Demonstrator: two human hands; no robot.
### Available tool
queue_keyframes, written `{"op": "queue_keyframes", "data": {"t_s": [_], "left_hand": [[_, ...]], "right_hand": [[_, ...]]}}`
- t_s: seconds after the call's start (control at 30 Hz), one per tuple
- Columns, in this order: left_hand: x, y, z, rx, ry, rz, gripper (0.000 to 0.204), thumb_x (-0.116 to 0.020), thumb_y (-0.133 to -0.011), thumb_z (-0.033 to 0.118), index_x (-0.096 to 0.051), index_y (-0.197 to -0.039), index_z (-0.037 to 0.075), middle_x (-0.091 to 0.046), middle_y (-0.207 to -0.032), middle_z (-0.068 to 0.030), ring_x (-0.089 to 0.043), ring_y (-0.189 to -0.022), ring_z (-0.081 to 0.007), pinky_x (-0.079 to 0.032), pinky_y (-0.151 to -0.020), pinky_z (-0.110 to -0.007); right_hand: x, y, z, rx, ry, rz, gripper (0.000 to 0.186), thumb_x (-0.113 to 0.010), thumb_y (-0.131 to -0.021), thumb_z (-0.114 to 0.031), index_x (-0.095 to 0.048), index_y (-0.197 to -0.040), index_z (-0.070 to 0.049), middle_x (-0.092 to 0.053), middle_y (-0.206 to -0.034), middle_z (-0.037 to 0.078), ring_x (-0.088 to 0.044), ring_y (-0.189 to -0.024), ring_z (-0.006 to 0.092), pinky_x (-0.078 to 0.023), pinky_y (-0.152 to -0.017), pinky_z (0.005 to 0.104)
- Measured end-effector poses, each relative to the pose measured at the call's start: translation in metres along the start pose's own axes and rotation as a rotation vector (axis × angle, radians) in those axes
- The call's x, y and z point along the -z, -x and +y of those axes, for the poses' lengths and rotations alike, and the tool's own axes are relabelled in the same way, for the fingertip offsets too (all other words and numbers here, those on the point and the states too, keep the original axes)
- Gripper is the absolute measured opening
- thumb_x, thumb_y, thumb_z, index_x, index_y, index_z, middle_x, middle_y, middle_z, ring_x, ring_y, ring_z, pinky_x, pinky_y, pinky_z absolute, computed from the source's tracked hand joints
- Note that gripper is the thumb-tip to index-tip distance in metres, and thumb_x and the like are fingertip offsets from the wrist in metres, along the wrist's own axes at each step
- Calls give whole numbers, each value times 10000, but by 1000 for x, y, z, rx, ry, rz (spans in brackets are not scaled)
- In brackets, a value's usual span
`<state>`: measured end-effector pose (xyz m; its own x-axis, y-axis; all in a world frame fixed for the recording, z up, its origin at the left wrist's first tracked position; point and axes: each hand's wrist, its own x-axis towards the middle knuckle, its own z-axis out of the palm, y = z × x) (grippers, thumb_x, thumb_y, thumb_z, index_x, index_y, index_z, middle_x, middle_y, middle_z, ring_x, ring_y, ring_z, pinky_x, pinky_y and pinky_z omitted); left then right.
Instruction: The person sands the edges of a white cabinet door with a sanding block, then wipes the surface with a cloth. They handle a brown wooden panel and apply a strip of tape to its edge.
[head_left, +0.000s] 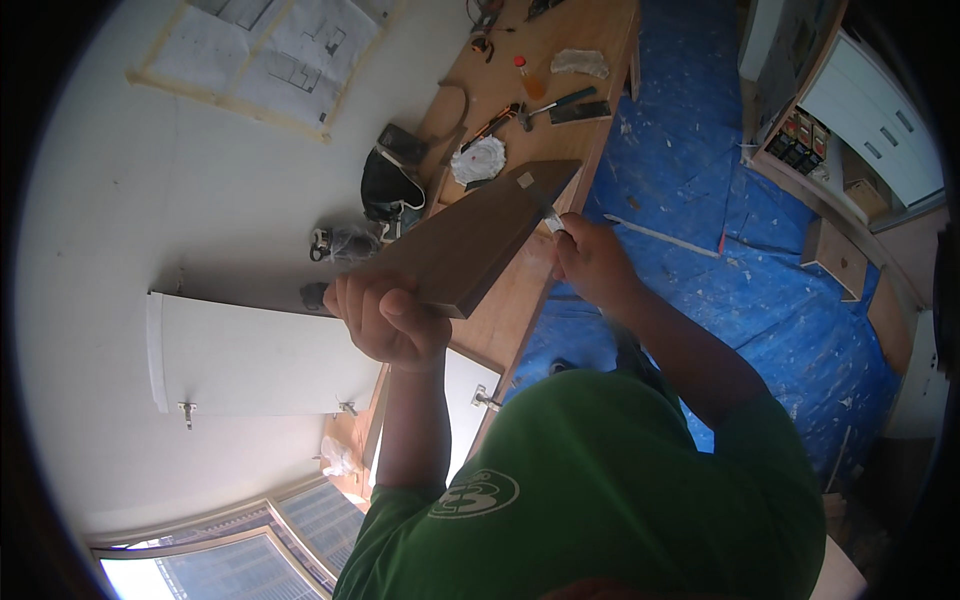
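Note:
A long brown wooden board (478, 238) is held up over the bench, tilted away from me. My left hand (388, 315) is closed round its near end, with the fingers on the left side and the thumb at the end edge. My right hand (598, 262) grips a small flat-bladed tool, which looks like a putty knife (553, 218). Its blade lies at the board's right edge towards the far end, close to a small pale patch (526, 180) on the face. The tool's handle is mostly hidden in my fingers.
On the wooden bench (520, 290) lie a hammer (556, 107), an orange-and-black cutter (492, 126), a crumpled white piece (479, 160) and a red-capped bottle (529, 80). A black bag (392, 185) rests by the wall. White hinged panels (265, 355) stand left; blue sheeting (680, 170) covers the floor.

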<state>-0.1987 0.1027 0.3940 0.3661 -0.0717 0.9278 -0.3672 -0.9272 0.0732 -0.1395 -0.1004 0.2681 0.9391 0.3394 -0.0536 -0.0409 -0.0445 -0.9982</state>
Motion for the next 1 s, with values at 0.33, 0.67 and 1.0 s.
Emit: {"op": "queue_keyframes", "data": {"t_s": [0.33, 0.67, 1.0], "left_hand": [[-10, -15, 1, 12, -35, 13, 516, -318, -1133, 288, -531, -704, 96, -576, -683, -21, -516, -689, -179, -374, -782, -348], [-4, -12, -4, 20, -7, 13, 455, -313, -1098, 222, -510, -701, 122, -567, -700, -16, -508, -649, -192, -343, -753, -358], [-7, -13, -2, 12, -8, 1, 441, -322, -1098, 210, -521, -715, 121, -567, -698, -13, -500, -641, -189, -340, -748, -353]], "right_hand": [[-11, 80, -130, 468, 258, -125, 94, -616, -988, -68, -548, -1017, -9, -622, -757, 169, -668, -646, 335, -497, -571, 451], [7, 47, -111, 119, 4, 15, 86, -528, -1062, -91, -502, -1019, -21, -592, -653, 135, -653, -550, 277, -496, -523, 406], [-9, 6, -21, 117, 132, 59, 102, -562, -1024, -66, -515, -949, -15, -583, -586, 185, -657, -544, 354, -491, -509, 447]]}}
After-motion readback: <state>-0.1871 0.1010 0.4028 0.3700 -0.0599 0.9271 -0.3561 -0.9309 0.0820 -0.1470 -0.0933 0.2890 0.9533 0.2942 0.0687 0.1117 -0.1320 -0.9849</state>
